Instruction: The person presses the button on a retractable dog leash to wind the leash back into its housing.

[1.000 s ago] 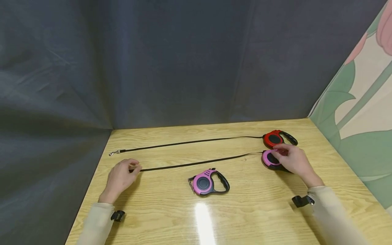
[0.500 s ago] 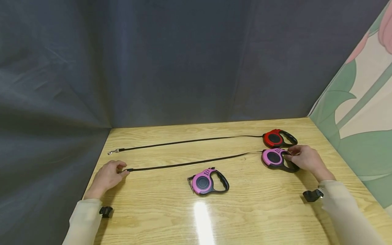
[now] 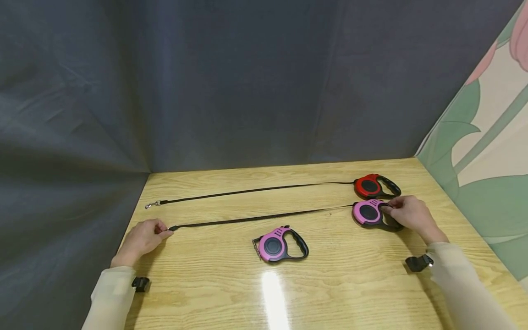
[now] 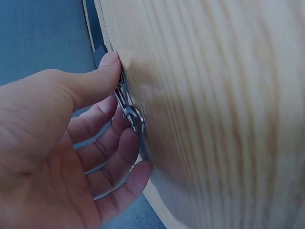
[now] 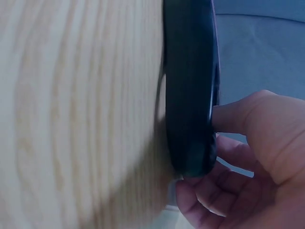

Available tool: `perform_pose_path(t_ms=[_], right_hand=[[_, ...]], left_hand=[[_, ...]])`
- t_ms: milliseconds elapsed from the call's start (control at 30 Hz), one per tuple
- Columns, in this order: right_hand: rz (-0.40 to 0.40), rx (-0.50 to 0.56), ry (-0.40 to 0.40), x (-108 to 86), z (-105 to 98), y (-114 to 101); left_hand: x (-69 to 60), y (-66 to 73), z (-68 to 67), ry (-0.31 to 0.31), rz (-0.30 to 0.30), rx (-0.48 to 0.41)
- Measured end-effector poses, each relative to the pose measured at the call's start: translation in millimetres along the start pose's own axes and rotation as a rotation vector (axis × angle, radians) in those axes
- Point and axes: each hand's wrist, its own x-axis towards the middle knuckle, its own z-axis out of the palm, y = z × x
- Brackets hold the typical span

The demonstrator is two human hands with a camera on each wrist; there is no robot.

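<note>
A pink and black retractable dog leash point(image 3: 368, 212) lies on the right of the table, its black strap point(image 3: 247, 219) drawn out leftwards in a nearly straight line. At the strap's far left end my left hand point(image 3: 142, 238) pinches the metal snap hook point(image 4: 132, 114), thumb and fingers low by the wood. My right hand point(image 3: 412, 215) holds the leash's black handle point(image 5: 190, 86) between thumb and fingers; some fingertips are hidden behind it. In the right wrist view the handle's edge rests by the tabletop.
Behind lies a red retractable leash point(image 3: 368, 186), its strap point(image 3: 255, 189) stretched left to a silver snap hook point(image 3: 152, 205). A second pink leash point(image 3: 273, 246), wound in, lies mid-table. Dark cloth point(image 3: 247, 91) borders the back and left; a floral panel point(image 3: 486, 183) stands right.
My left hand moved left to the strap's end and now pinches its hook. My right hand slid right from the pink case to its handle. The strap now runs straighter.
</note>
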Motion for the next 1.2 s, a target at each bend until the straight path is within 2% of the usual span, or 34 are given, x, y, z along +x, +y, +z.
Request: perform_pose_path(t_ms=[233,433,500,767,1200], right_hand=[[0.015,0.051,0.018,-3.9,-6.0,-3.5],[0.022,0.11,-0.021,-4.9,-12.8,-8.1],[0.016,0.123,-0.033,-4.8,-15.1,-9.1],[-0.026,0.255,-0.044,-4.5,-20.2,-13.4],[0.0,0.35,-0.046,-2.1,-23.3,-24.1]], left_hand=[[0.7,-7.0,-1.1,-0.022,0.021,-0.009],[1.9,-13.0,-2.3,-0.04,0.021,-0.007],[1.9,-14.9,-2.2,-0.028,0.026,0.003],[1.2,-21.0,-4.0,0.112,0.059,0.015],[-10.1,-13.7,-13.2,0.31,-0.021,-0.011]])
